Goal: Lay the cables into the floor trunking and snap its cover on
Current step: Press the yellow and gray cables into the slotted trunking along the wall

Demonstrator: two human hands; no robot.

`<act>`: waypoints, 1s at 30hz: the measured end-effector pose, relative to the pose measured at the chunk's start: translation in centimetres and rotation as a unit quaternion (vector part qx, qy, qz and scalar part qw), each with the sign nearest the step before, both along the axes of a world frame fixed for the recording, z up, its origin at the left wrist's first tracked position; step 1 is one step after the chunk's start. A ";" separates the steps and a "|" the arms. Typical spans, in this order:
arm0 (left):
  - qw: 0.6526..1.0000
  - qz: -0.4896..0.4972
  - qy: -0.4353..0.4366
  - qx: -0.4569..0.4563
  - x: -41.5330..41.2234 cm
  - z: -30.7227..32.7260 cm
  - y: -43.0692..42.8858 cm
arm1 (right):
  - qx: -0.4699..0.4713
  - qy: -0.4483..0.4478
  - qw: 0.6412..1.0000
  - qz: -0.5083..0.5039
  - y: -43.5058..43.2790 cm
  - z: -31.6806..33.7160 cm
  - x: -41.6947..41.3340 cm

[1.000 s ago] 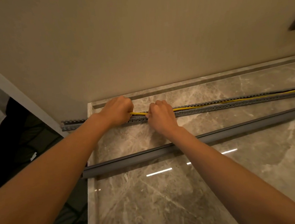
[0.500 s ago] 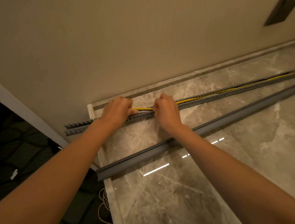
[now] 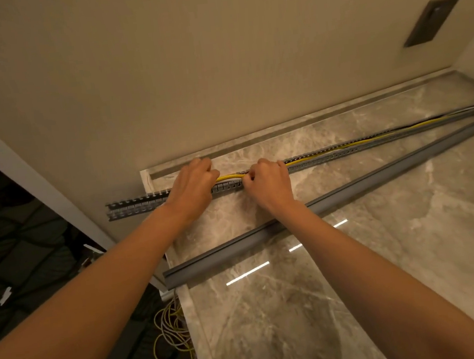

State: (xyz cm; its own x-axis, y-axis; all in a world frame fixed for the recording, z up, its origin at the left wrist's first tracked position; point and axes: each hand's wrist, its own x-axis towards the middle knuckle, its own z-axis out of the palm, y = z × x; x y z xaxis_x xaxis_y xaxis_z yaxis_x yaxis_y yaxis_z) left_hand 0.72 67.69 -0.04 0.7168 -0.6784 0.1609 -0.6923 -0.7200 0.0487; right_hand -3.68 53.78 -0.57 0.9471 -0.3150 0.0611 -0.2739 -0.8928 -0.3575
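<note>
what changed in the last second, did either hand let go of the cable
Nothing was let go or newly grasped. Only the view swung, bringing loose cable coils into sight. The left hand and right hand still grip the yellow cable over the trunking; the cover still lies loose beside it.

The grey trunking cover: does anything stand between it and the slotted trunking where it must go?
Yes. Both hands, the left hand and the right hand, grip the yellow cable on the trunking, and the right forearm crosses over the cover.
</note>
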 end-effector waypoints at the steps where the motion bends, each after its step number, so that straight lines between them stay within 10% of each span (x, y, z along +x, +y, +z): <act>1: 1.000 -0.008 -0.001 0.016 0.1 0.0 -0.1 | -0.005 0.011 1.000 0.003 0.1 0.0 0.0; 18: 0.983 0.151 0.065 -0.084 -2.8 -2.4 9.9 | 0.016 -0.041 0.979 0.198 8.4 -0.1 0.3; 23: 0.898 0.356 0.067 -0.248 -4.4 -2.7 12.0 | 0.037 -0.034 0.963 0.266 10.5 -0.5 0.5; 27: 0.788 0.436 0.325 -0.288 -2.8 -3.3 12.0 | 0.027 0.001 0.960 0.278 10.5 -0.6 0.8; 30: 0.782 0.361 0.456 -0.223 -2.4 -3.3 11.5 | 0.011 0.026 0.958 0.285 10.4 -0.4 1.0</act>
State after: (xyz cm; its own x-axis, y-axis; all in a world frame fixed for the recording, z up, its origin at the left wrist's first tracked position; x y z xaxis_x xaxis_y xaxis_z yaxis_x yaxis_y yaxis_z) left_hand -1.65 79.23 -3.38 0.8417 -0.0661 -0.5359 0.3563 -0.6777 0.6433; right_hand -2.69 64.19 -0.93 0.9673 0.2536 0.0093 0.2382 -0.8949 -0.3775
